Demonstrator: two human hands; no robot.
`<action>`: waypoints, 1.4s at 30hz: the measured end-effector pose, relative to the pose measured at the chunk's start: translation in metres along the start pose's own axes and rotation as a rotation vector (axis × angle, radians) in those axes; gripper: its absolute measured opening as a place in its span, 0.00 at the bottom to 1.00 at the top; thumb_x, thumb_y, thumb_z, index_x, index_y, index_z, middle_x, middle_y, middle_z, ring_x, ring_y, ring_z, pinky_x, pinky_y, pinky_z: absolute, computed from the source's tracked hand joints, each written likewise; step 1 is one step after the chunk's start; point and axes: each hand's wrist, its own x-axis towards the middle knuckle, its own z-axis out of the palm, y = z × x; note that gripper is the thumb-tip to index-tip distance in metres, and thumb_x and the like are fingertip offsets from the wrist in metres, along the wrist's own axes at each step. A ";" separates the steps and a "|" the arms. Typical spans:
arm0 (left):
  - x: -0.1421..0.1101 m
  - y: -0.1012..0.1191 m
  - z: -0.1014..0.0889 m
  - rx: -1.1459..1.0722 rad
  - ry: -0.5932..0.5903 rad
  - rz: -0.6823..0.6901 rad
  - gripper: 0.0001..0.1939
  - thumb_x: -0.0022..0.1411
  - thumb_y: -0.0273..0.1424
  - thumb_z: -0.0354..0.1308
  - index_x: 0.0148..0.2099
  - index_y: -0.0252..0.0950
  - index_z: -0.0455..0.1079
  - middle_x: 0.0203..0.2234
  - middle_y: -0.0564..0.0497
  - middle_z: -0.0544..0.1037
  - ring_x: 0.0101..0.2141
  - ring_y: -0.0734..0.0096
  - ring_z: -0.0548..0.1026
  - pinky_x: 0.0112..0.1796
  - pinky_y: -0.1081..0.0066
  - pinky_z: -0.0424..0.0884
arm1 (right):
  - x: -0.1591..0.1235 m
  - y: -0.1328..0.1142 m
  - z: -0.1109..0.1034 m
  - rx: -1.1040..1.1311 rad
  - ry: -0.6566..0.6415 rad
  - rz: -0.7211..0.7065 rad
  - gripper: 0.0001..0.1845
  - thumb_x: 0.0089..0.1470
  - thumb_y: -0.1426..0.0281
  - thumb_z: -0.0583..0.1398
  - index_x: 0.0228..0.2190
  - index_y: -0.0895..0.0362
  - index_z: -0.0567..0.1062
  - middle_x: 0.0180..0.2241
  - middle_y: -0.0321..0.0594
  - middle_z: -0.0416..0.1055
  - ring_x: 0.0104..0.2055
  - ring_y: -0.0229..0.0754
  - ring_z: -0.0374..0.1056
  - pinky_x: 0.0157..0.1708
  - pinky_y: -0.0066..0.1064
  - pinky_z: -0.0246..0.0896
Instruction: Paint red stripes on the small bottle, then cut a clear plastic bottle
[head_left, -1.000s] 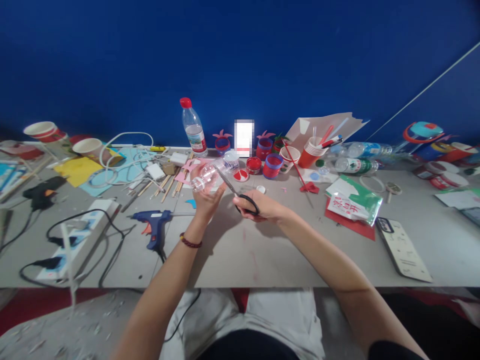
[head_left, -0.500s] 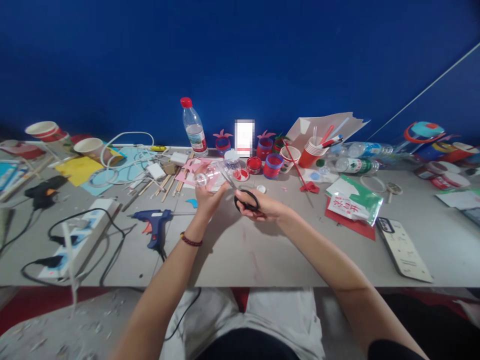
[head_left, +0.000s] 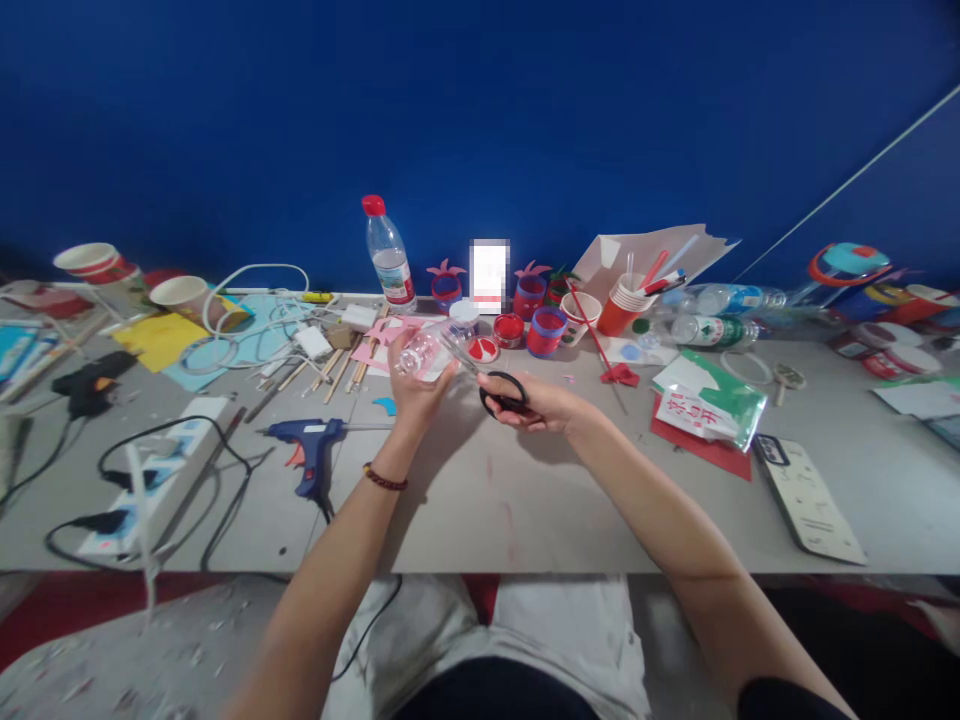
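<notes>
My left hand point(head_left: 417, 392) is wrapped round a clear plastic bottle piece point(head_left: 424, 350), held tilted above the table. Black-handled scissors point(head_left: 504, 396) are gripped in my right hand point(head_left: 541, 402), with their blades pointing up and left at the bottle's right side. Whether the blades are cutting into the plastic I cannot tell, as the clear material blurs with what lies behind. Pink paper point(head_left: 384, 338) lies behind the bottle. Just past the scissors are a red-smeared lid point(head_left: 483, 349) and an open jar of red paint point(head_left: 508, 329).
A blue glue gun point(head_left: 306, 445) lies left of my hands, near a white power strip point(head_left: 161, 480) with cables. A red-capped bottle point(head_left: 391, 262) stands at the back. Paper cups point(head_left: 625, 306), plastic bottles point(head_left: 716, 332) and a phone point(head_left: 810, 498) are on the right.
My right hand and the scissors have shifted slightly right. The bottle piece in my left hand has turned a little and moved slightly right.
</notes>
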 end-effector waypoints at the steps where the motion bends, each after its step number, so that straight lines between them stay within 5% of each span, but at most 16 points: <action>1: 0.002 0.001 -0.002 -0.024 0.027 -0.007 0.41 0.43 0.36 0.76 0.57 0.40 0.63 0.57 0.42 0.68 0.56 0.58 0.72 0.59 0.56 0.69 | -0.003 -0.002 -0.002 -0.021 -0.031 -0.001 0.34 0.43 0.38 0.64 0.21 0.56 0.64 0.10 0.25 0.58 0.09 0.25 0.42 0.06 0.19 0.34; 4: 0.013 0.006 -0.009 -0.151 0.171 -0.090 0.36 0.46 0.34 0.74 0.56 0.41 0.63 0.52 0.46 0.72 0.52 0.64 0.74 0.56 0.60 0.71 | -0.011 -0.007 -0.008 -0.112 -0.074 -0.027 0.35 0.38 0.36 0.65 0.20 0.56 0.64 0.10 0.26 0.59 0.09 0.25 0.42 0.07 0.20 0.33; 8: 0.023 0.015 -0.012 -0.265 0.208 -0.154 0.33 0.43 0.36 0.75 0.49 0.41 0.64 0.45 0.49 0.76 0.46 0.67 0.76 0.49 0.65 0.73 | -0.023 -0.015 -0.014 -0.233 0.024 -0.126 0.34 0.40 0.38 0.64 0.20 0.56 0.65 0.14 0.29 0.62 0.11 0.27 0.48 0.10 0.23 0.37; 16: 0.013 0.036 -0.005 -0.564 -0.248 -0.421 0.25 0.46 0.41 0.70 0.46 0.40 0.71 0.36 0.52 0.77 0.34 0.72 0.75 0.34 0.72 0.71 | -0.043 -0.018 -0.037 -0.671 0.238 -0.215 0.31 0.43 0.48 0.69 0.17 0.55 0.60 0.17 0.27 0.54 0.21 0.30 0.49 0.22 0.27 0.42; 22: 0.005 0.047 -0.004 -0.663 -0.427 -0.638 0.26 0.48 0.40 0.65 0.50 0.39 0.71 0.35 0.51 0.78 0.36 0.62 0.79 0.39 0.62 0.74 | -0.047 -0.016 -0.048 -0.858 0.242 -0.165 0.31 0.43 0.44 0.67 0.19 0.55 0.62 0.20 0.28 0.53 0.25 0.34 0.48 0.25 0.30 0.41; 31: 0.002 0.048 -0.006 -0.651 -0.537 -0.633 0.35 0.50 0.39 0.65 0.60 0.41 0.64 0.38 0.51 0.79 0.34 0.65 0.80 0.41 0.63 0.74 | -0.050 -0.019 -0.047 -0.948 0.230 -0.085 0.33 0.43 0.40 0.65 0.18 0.55 0.62 0.19 0.30 0.55 0.24 0.34 0.50 0.25 0.32 0.40; 42: 0.001 0.050 -0.004 -0.599 -0.661 -0.654 0.28 0.49 0.43 0.66 0.51 0.39 0.69 0.36 0.51 0.77 0.31 0.64 0.79 0.35 0.62 0.76 | -0.058 -0.022 -0.048 -1.004 0.205 -0.009 0.34 0.44 0.43 0.65 0.18 0.55 0.55 0.19 0.29 0.49 0.23 0.34 0.45 0.24 0.32 0.38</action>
